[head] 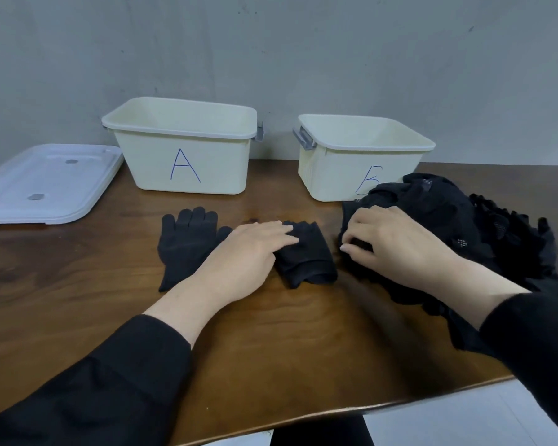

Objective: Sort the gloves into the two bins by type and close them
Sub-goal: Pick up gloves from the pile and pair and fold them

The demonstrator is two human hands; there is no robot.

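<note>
Half bin B's [335,175] letter hidden behind glove pile [448,226]

evenly and fairly brightly lit from above and in front, soft and diffuse, with only faint, short shadows under the two bins [187,156] and beneath the left hand [248,252] on the surface [271,333]. a dull sheen of glare on the polished wood between the hands, pale highlights on the white lids [45,181], and almost no detail in the black glove pile [464,236], where the dark fabric merges into one mass. slightly soft throughout, with wide-angle bending of the surface edge and stretching of the sleeves [110,397] toward the lower corners, and mild smear around the right hand [397,243].
</note>
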